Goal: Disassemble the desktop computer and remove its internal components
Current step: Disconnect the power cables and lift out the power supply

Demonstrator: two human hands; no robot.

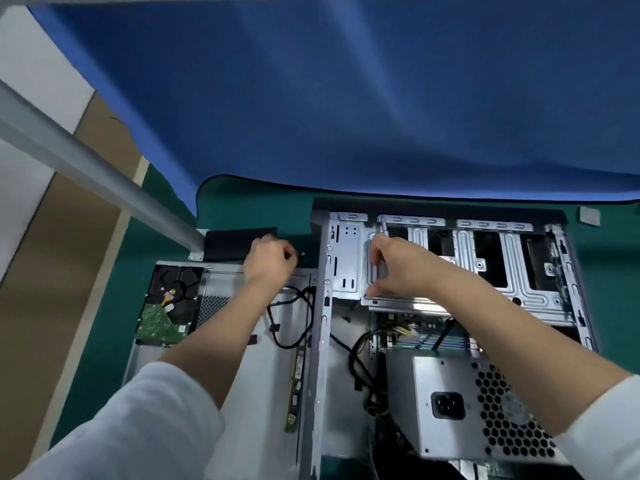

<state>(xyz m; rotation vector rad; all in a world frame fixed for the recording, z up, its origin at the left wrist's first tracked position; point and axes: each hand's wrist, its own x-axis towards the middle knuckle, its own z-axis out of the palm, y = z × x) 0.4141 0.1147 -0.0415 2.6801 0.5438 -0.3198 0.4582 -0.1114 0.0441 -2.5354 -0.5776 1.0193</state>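
Both hands work apart: the right hand (391, 265) presses the silver sheet-metal drive cage (464, 271), the left hand (268, 261) pinches something unseen, so the cage's edges could cut skin.

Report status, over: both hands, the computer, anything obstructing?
Left hand curled beside case, grip unclear. Right hand on drive cage, holding screwdriver. Power supply still in; cables cross motherboard area.
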